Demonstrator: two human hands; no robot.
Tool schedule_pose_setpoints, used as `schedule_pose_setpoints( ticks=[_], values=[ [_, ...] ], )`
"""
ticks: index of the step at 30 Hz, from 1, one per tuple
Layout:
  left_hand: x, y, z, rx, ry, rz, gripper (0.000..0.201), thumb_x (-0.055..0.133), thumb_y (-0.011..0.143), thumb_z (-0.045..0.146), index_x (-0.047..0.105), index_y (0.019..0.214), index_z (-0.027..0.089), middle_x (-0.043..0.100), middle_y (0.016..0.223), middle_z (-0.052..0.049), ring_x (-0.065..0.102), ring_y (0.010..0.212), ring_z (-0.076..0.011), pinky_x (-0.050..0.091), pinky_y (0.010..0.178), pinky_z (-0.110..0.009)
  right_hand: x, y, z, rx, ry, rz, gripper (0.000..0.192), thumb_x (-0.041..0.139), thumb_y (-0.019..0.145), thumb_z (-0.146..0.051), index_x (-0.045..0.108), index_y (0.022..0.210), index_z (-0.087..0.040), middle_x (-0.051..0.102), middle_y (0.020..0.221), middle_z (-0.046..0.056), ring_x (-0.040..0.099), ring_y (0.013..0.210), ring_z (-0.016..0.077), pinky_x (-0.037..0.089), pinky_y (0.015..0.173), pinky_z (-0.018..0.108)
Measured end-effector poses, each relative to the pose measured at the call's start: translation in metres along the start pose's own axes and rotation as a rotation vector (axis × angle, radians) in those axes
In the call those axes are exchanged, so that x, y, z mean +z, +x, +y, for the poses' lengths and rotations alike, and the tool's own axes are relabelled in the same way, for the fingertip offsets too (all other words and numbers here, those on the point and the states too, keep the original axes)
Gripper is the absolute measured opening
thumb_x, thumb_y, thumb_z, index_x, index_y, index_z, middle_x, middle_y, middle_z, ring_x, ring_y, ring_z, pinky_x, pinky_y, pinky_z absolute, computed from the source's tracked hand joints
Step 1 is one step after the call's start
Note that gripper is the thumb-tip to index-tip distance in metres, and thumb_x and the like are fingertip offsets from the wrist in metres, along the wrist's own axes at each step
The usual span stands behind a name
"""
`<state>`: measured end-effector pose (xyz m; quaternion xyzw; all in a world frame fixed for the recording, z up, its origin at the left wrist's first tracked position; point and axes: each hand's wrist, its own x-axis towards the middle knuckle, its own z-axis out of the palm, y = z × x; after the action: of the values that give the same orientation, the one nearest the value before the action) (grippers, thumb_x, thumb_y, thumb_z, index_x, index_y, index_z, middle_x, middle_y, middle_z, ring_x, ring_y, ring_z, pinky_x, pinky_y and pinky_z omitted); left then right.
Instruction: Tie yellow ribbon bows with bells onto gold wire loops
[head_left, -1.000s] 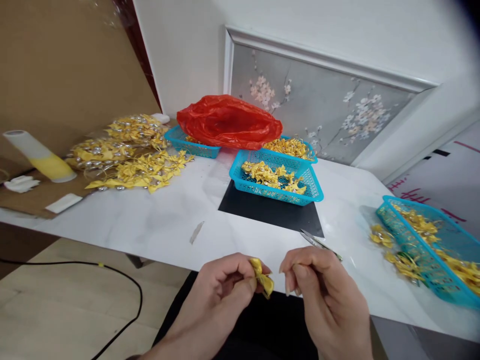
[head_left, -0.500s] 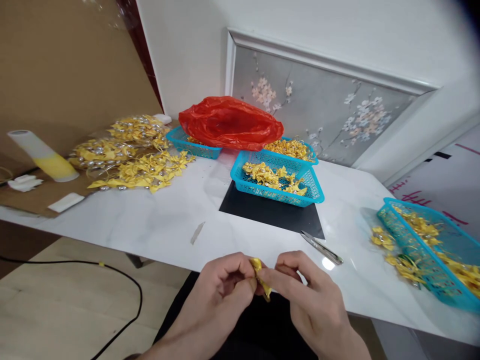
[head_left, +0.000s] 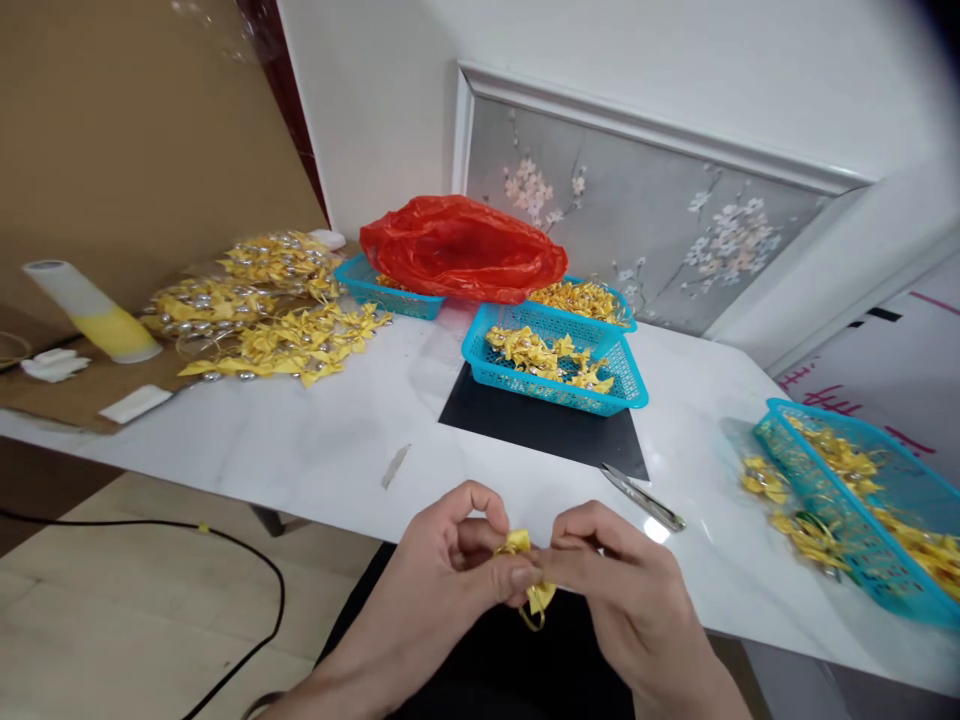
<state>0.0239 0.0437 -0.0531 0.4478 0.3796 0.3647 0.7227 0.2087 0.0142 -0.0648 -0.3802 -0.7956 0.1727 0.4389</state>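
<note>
1. Pinching at the bottom centre of the frame, the left hand (head_left: 450,580) and the right hand (head_left: 630,600) meet fingertip to fingertip over a small yellow ribbon bow (head_left: 529,575).
2. Left-hand fingers are narrowed on the bow's upper part, thumb and forefinger closed on it; the right-hand fingers press in from the other side, also closed on it.
3. Hanging below both sets of fingertips is the bow's lower loop, so its long axis runs roughly top to bottom, tilted a little toward the right.
4. Neither hand is clearly nearer: the bow sits squarely between them, in front of the near edge of the white table (head_left: 300,450), over a dark lap.
5. Just up and right of the right hand lie small scissors (head_left: 643,497) on the table, apart from both hands.
6. Centre frame, a blue basket (head_left: 555,365) of yellow bows sits on a black mat (head_left: 540,425); behind it a red plastic bag (head_left: 461,248).
7. Far right, another blue basket (head_left: 847,500); upper left, a loose heap of bows (head_left: 262,310).
</note>
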Motion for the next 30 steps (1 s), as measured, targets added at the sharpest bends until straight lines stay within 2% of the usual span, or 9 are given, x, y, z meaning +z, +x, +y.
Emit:
schedule_pose_setpoints(
  ticks=[3,7,11,14,19,24,30],
  values=[
    [0.000,0.003,0.001,-0.018,0.004,0.001,0.028,0.079,0.075,0.020,0.052,0.079,0.020,0.072,0.063,0.004,0.057,0.057,-0.0089,0.044,0.060,-0.020,0.001,0.000,0.001,0.176,0.182,0.025,0.032,0.043,0.099,-0.008,0.063,0.112,-0.030,0.057,0.082,0.000,0.056,0.065,0.0096,0.046,0.058,0.020],
    [0.001,0.005,0.002,-0.028,0.025,-0.010,0.026,0.078,0.074,0.016,0.053,0.080,0.019,0.080,0.076,-0.003,0.065,0.067,-0.0116,0.047,0.066,-0.022,0.004,0.003,-0.006,0.307,0.324,0.196,0.026,0.047,0.101,-0.017,0.051,0.123,-0.031,0.059,0.075,-0.004,0.056,0.058,0.0085,0.048,0.056,0.018],
    [0.004,0.004,0.002,-0.005,0.035,-0.030,0.023,0.075,0.076,0.014,0.054,0.082,0.020,0.078,0.072,0.001,0.064,0.066,-0.0112,0.045,0.065,-0.022,0.007,0.008,-0.016,0.341,0.447,0.258,0.026,0.047,0.102,-0.019,0.050,0.124,-0.032,0.060,0.075,-0.004,0.056,0.054,0.0074,0.048,0.050,0.017],
    [0.006,0.003,0.003,0.005,0.058,-0.038,0.023,0.073,0.076,0.011,0.053,0.082,0.020,0.075,0.067,0.003,0.064,0.065,-0.0118,0.044,0.063,-0.023,0.009,0.011,-0.022,0.317,0.462,0.280,0.026,0.047,0.101,-0.017,0.052,0.122,-0.032,0.061,0.074,-0.004,0.058,0.054,0.0072,0.050,0.052,0.018],
    [0.008,0.003,0.005,0.025,0.068,-0.046,0.021,0.073,0.078,0.014,0.053,0.083,0.020,0.077,0.074,0.000,0.064,0.068,-0.0131,0.044,0.065,-0.024,0.009,0.013,-0.024,0.293,0.458,0.406,0.027,0.049,0.100,-0.015,0.052,0.122,-0.031,0.061,0.072,-0.005,0.058,0.053,0.0067,0.052,0.054,0.018],
    [0.010,0.004,0.003,0.011,0.120,-0.025,0.020,0.072,0.078,0.016,0.053,0.082,0.020,0.078,0.079,-0.002,0.064,0.071,-0.0140,0.044,0.066,-0.025,0.005,0.015,-0.027,0.302,0.454,0.470,0.024,0.049,0.101,-0.017,0.049,0.121,-0.030,0.060,0.070,-0.006,0.056,0.053,0.0078,0.050,0.054,0.020],
    [0.007,0.005,-0.002,0.017,0.157,-0.015,0.021,0.074,0.079,0.021,0.053,0.081,0.019,0.076,0.078,-0.002,0.063,0.070,-0.0141,0.043,0.065,-0.025,0.004,0.017,-0.028,0.295,0.490,0.455,0.021,0.049,0.101,-0.018,0.051,0.119,-0.029,0.060,0.068,-0.005,0.056,0.052,0.0072,0.049,0.053,0.019]
  ],
)
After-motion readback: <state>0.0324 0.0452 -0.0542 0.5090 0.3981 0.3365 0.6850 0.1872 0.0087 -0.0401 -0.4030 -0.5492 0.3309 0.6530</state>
